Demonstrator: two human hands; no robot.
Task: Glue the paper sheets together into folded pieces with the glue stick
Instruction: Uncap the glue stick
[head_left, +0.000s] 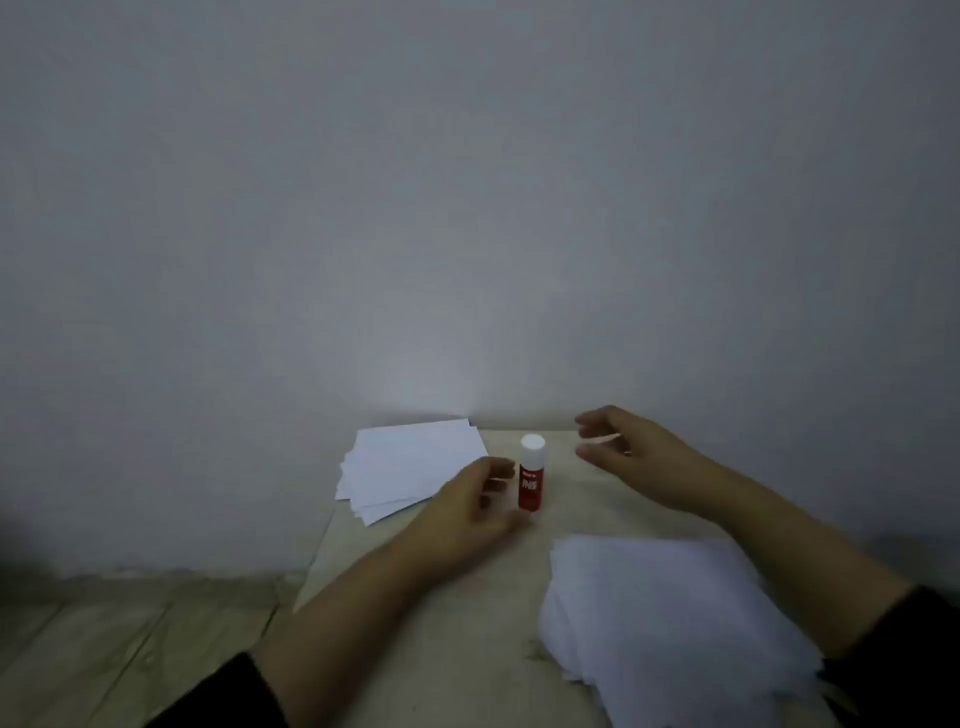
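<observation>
Your left hand (470, 506) curls around the upright glue stick (532, 480); your right hand (631, 457) hovers loose beyond it, paper stacks (410, 467) flanking on the counter (467, 649).

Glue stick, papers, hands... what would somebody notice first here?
Probably the red glue stick with its white cap, standing upright mid-table. The left hand sits right beside it, and the right hand hovers open just past it. White paper stacks lie at the far left and near right.
</observation>
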